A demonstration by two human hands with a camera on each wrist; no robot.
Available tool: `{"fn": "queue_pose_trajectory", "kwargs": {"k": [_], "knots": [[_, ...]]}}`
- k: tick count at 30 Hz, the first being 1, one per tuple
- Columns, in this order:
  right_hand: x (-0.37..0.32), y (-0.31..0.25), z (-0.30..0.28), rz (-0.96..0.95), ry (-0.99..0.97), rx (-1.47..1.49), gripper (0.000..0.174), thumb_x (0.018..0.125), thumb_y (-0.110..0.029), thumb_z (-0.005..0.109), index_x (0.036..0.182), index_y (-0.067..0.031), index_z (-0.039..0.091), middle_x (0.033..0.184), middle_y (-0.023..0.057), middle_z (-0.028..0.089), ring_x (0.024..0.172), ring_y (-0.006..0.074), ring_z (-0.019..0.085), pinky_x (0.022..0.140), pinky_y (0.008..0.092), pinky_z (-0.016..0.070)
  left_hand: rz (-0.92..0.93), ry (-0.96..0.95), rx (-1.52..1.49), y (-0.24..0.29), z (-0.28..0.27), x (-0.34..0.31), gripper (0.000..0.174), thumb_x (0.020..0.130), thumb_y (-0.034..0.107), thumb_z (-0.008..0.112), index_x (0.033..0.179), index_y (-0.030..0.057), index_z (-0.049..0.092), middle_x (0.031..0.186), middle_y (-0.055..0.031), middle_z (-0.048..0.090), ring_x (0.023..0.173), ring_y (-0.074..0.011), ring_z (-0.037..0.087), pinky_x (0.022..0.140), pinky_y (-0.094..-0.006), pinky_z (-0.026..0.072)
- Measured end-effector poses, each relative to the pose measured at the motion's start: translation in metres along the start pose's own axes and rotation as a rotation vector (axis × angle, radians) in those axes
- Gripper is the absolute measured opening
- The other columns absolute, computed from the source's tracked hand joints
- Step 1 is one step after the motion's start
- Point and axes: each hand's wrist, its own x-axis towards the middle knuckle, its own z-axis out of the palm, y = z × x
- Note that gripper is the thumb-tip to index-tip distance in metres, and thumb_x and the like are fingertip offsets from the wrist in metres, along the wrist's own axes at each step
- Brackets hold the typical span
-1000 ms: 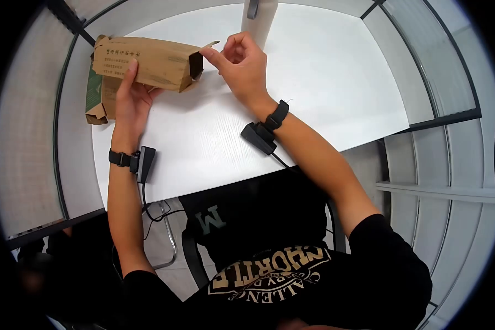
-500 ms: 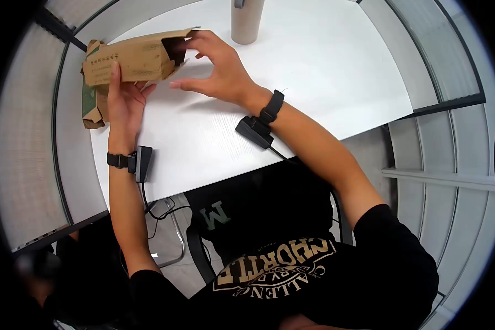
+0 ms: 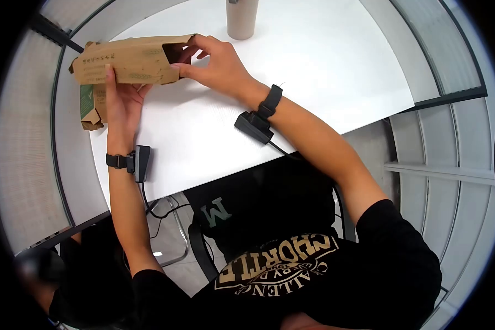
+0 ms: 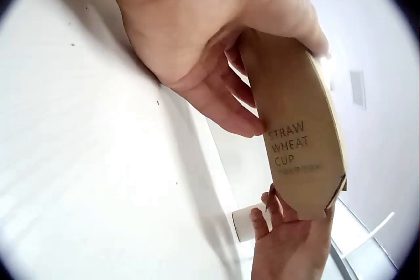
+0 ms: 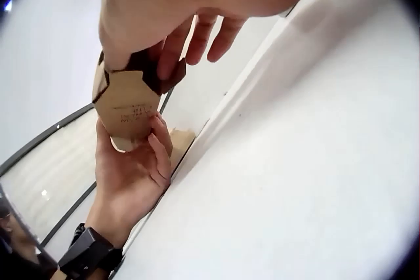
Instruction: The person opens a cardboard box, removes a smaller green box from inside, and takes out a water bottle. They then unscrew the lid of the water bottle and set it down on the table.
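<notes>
A long brown cardboard box (image 3: pixel 129 58), printed "STRAW WHEAT CUP" on the side seen in the left wrist view, is held raised at the left part of the table. My left hand (image 3: pixel 125 107) grips it from below, thumb up along the near face and fingers under it. The box's right end stands open and dark inside. At that end is my right hand (image 3: pixel 220 66), its thumb at the near rim and its forefinger reaching into the opening. In the right wrist view, the right hand's other fingers (image 5: pixel 223 38) extend loosely past the box.
A second cardboard box (image 3: pixel 91 107) with a green panel lies behind the left hand, partly hidden by the held box. A beige cup-shaped vessel (image 3: pixel 242 21) stands at the far side of the white table (image 3: pixel 313 82). Low partition walls border the table.
The box has shifted slightly left, and its open end now turns more toward me. My right hand has moved left to that end, spread wide, then brought its thumb in to the rim.
</notes>
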Motion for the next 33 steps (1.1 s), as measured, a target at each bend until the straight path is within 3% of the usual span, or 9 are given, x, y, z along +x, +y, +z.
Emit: {"fn": "queue_pose_trajectory", "kwargs": {"k": [9, 12, 17, 20, 23, 26, 29, 33], "knots": [[0.000, -0.010, -0.002, 0.181, -0.026, 0.198, 0.063, 0.080, -0.052, 0.090, 0.115, -0.0023, 0.072, 0.107, 0.0094, 0.078, 0.103, 0.0206, 0.071, 0.090, 0.0360, 0.0546, 0.015, -0.020, 0.011, -0.001, -0.009, 0.004, 0.066, 0.102, 0.056, 0.065, 0.145, 0.0090, 0.049, 0.139, -0.0116, 0.063, 0.125, -0.0249, 0.066, 0.106, -0.0436, 0.0576], [0.001, -0.003, 0.002, 0.090, 0.010, 0.160, 0.066, 0.080, -0.052, 0.090, 0.118, -0.0018, 0.071, 0.109, 0.0104, 0.077, 0.106, 0.0203, 0.071, 0.088, 0.0349, 0.0563, 0.019, -0.022, 0.035, -0.002, -0.012, 0.002, 0.071, 0.101, 0.057, 0.065, 0.151, 0.0105, 0.045, 0.146, -0.0111, 0.058, 0.132, -0.0246, 0.061, 0.112, -0.0439, 0.0543], [0.001, -0.009, -0.002, 0.199, -0.031, 0.210, 0.069, 0.079, -0.051, 0.091, 0.121, -0.0005, 0.069, 0.112, 0.0107, 0.076, 0.109, 0.0209, 0.069, 0.093, 0.0362, 0.0556, 0.035, -0.025, 0.053, -0.003, -0.014, 0.004, 0.070, 0.100, 0.055, 0.067, 0.150, 0.0098, 0.046, 0.144, -0.0117, 0.060, 0.132, -0.0251, 0.061, 0.112, -0.0439, 0.0536], [-0.002, -0.007, -0.001, 0.189, -0.035, 0.200, 0.072, 0.078, -0.051, 0.092, 0.124, -0.0001, 0.068, 0.113, 0.0101, 0.075, 0.108, 0.0210, 0.069, 0.095, 0.0366, 0.0552, 0.065, -0.008, 0.033, -0.002, -0.008, 0.001, 0.065, 0.098, 0.046, 0.075, 0.143, 0.0055, 0.051, 0.136, -0.0133, 0.063, 0.125, -0.0251, 0.066, 0.105, -0.0458, 0.0592], [-0.001, -0.002, 0.001, 0.181, -0.038, 0.205, 0.076, 0.077, -0.050, 0.092, 0.128, 0.0001, 0.066, 0.114, 0.0100, 0.074, 0.108, 0.0211, 0.069, 0.093, 0.0364, 0.0559, 0.055, -0.040, 0.134, -0.004, -0.016, 0.003, 0.068, 0.101, 0.051, 0.068, 0.148, 0.0063, 0.048, 0.143, -0.0138, 0.060, 0.131, -0.0251, 0.062, 0.111, -0.0424, 0.0550], [-0.002, 0.002, 0.001, 0.211, -0.080, 0.248, 0.082, 0.077, -0.051, 0.092, 0.132, 0.0005, 0.062, 0.119, 0.0118, 0.072, 0.109, 0.0220, 0.069, 0.093, 0.0368, 0.0560, 0.071, -0.020, 0.105, -0.004, -0.012, 0.001, 0.065, 0.097, 0.044, 0.076, 0.142, 0.0043, 0.052, 0.134, -0.0137, 0.064, 0.124, -0.0241, 0.066, 0.103, -0.0434, 0.0606], [-0.001, 0.001, -0.001, 0.226, -0.106, 0.293, 0.089, 0.076, -0.053, 0.092, 0.137, 0.0019, 0.057, 0.124, 0.0145, 0.070, 0.110, 0.0231, 0.068, 0.094, 0.0369, 0.0559, 0.098, -0.050, 0.147, -0.003, -0.015, 0.003, 0.061, 0.099, 0.043, 0.074, 0.141, 0.0045, 0.053, 0.132, -0.0127, 0.065, 0.123, -0.0224, 0.066, 0.101, -0.0412, 0.0611], [-0.001, 0.006, 0.003, 0.204, -0.111, 0.285, 0.096, 0.078, -0.057, 0.089, 0.141, 0.0049, 0.051, 0.127, 0.0174, 0.067, 0.109, 0.0231, 0.068, 0.094, 0.0355, 0.0560, 0.125, -0.032, 0.171, 0.002, -0.009, 0.000, 0.067, 0.099, 0.046, 0.072, 0.147, 0.0053, 0.049, 0.141, -0.0126, 0.060, 0.130, -0.0219, 0.061, 0.107, -0.0410, 0.0552]]}}
